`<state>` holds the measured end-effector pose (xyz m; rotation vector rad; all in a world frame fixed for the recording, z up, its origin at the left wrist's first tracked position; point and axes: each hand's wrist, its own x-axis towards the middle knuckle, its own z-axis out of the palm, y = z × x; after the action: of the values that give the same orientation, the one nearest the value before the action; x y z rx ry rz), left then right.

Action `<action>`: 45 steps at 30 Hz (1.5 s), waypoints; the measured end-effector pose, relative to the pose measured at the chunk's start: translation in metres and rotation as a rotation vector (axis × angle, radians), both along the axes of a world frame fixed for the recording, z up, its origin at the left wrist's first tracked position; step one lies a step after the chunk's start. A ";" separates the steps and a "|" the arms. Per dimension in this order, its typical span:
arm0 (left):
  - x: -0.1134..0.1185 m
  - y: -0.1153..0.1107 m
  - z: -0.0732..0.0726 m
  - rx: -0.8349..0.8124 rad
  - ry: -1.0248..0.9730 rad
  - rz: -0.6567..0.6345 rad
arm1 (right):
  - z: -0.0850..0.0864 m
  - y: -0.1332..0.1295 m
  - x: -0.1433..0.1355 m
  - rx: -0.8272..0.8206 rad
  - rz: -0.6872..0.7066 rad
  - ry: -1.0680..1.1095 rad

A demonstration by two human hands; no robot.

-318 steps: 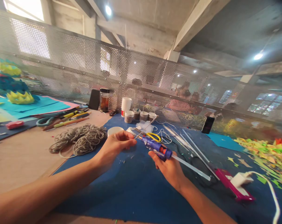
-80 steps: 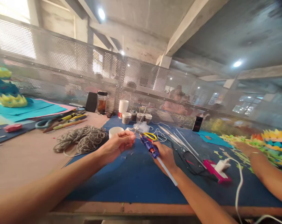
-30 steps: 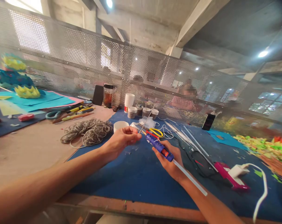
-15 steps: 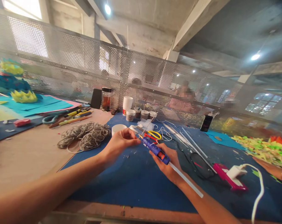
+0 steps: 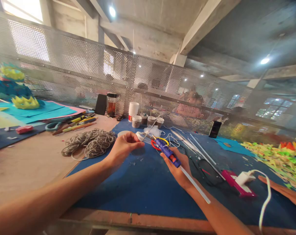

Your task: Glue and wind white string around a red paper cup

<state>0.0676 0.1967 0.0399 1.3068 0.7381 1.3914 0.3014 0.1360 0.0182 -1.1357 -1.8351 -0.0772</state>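
Observation:
My left hand [image 5: 125, 147] is closed in a pinch, thumb against fingertips. A thin pale stick [image 5: 152, 126] slants up and to the right from those fingertips; the pinched end is hidden. In my right hand [image 5: 179, 169] is a blue hot glue gun [image 5: 167, 150], its tip pointing up and left, a short distance from the pinch. A long clear glue stick [image 5: 195, 185] sticks out of its back. Red and yellow handled scissors [image 5: 165, 141] lie just behind the gun. A small white slotted piece [image 5: 140, 136] sits beside my left fingertips.
Several paper cups [image 5: 136, 121] and a lidded jar [image 5: 111, 105] stand along the mesh partition. A bundle of cord [image 5: 90, 143] lies left, a magenta power strip [image 5: 238, 184] right. Another person's hand [image 5: 267, 182] rests near yellow paper scraps [image 5: 280, 156].
My left hand has moved slightly up and left, the stick shifting with it. The glue gun has moved a little right, so the gap between its tip and my left fingers has widened.

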 end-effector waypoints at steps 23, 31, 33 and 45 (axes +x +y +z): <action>-0.003 0.000 -0.003 0.242 0.149 0.108 | -0.008 -0.018 -0.007 -0.285 0.023 -0.609; 0.000 0.001 -0.009 0.269 0.235 0.115 | -0.009 -0.021 -0.009 -0.268 -0.007 -0.647; 0.000 0.001 -0.009 0.274 0.241 0.115 | -0.010 -0.020 -0.009 -0.257 -0.011 -0.637; 0.006 -0.004 -0.013 0.254 0.196 0.023 | -0.013 -0.016 -0.010 -0.280 -0.031 -0.599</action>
<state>0.0740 0.1924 0.0274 1.6561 0.7246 1.4227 0.2914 0.1197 0.0048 -1.4432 -2.4113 -0.2006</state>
